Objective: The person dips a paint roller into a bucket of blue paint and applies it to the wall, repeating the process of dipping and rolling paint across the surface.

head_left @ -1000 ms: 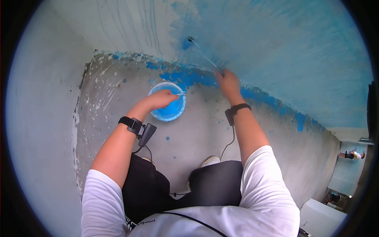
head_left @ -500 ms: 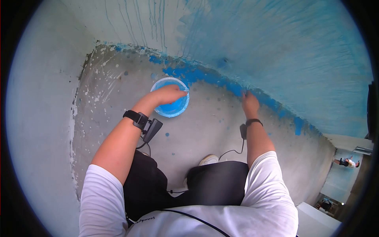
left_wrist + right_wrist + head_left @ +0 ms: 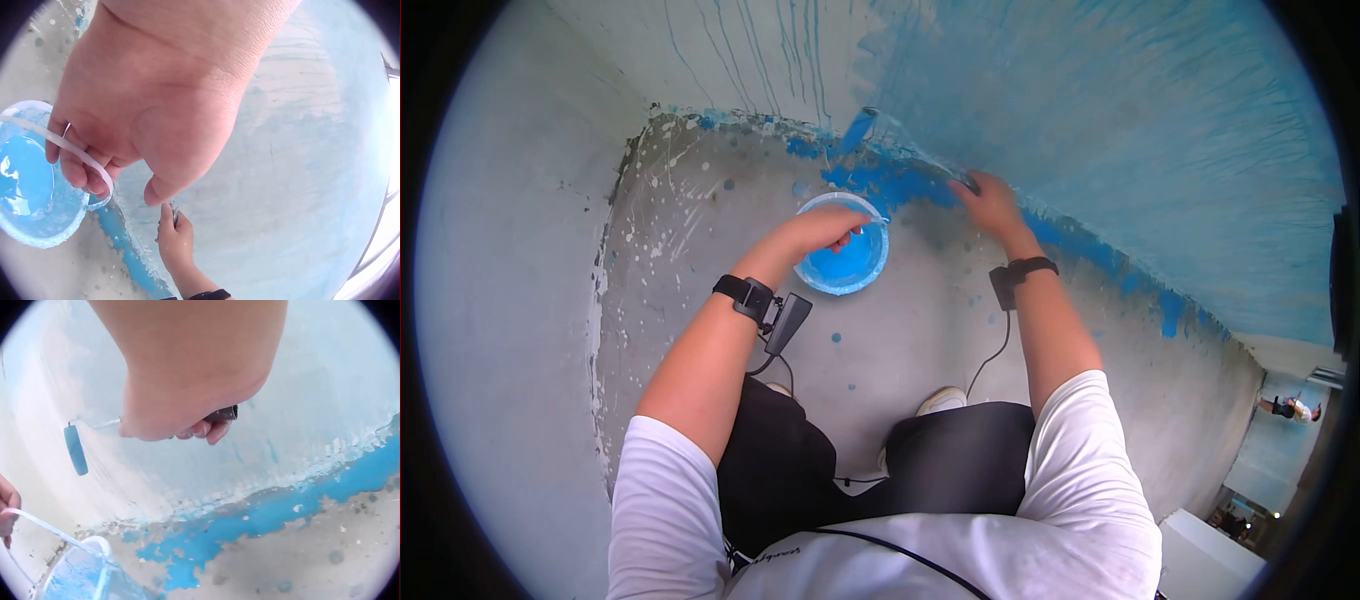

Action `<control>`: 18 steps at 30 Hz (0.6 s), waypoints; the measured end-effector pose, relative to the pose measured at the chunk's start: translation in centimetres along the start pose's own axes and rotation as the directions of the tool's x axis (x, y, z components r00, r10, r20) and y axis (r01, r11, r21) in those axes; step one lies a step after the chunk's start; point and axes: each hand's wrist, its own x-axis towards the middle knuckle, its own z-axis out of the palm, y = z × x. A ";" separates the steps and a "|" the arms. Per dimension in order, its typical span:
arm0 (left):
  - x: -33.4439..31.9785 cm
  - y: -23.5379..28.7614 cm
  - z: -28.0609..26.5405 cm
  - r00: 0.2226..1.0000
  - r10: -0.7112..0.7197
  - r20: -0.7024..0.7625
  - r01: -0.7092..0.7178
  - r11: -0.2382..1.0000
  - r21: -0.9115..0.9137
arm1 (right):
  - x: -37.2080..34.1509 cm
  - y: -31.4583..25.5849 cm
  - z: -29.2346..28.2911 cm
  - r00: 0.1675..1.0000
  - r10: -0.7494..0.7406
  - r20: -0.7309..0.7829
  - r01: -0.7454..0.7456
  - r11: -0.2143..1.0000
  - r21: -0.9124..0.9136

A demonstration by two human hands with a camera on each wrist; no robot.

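The left hand (image 3: 830,230) has its fingers hooked round the white strap handle (image 3: 65,145) of a bucket (image 3: 886,255). Bright blue paint (image 3: 25,178) lies inside the bucket, partly hidden by the hand in the head view. My right hand (image 3: 992,207) grips the dark handle (image 3: 224,414) of a paint roller, fingers curled round it. The roller's thin metal rod stretches left to a small blue sleeve (image 3: 76,450). In the head view that roller sleeve (image 3: 859,130) shows against the foot of the wall, above and beyond the bucket.
The wall (image 3: 1100,130) ahead is washed in pale blue, with drips running down its left part. Blue paint (image 3: 1060,232) smears the grey floor along its base. Another wall (image 3: 510,300) rises at the left. A person (image 3: 1290,408) is far off at the right.
The right hand swung down to the right along the wall's base, then came back up and left with the roller. The left hand stays on the bucket's handle.
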 end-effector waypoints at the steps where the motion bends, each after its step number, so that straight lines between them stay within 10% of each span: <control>1: 0.0 -0.1 -0.1 1.000 0.003 -0.027 -0.006 0.996 -0.092 | -0.4 1.5 0.1 0.999 0.049 0.022 -0.051 0.996 0.076; 7: -0.2 0.2 -0.6 0.986 -0.015 -0.166 -0.034 0.957 -0.288 | -5.2 8.4 -0.5 0.897 0.421 0.131 -0.441 0.848 0.293; 18: 1.0 -1.2 -1.1 0.951 -0.066 -0.303 -0.122 0.817 -0.563 | -3.9 3.3 -2.4 0.681 0.297 0.670 -0.378 0.925 -0.026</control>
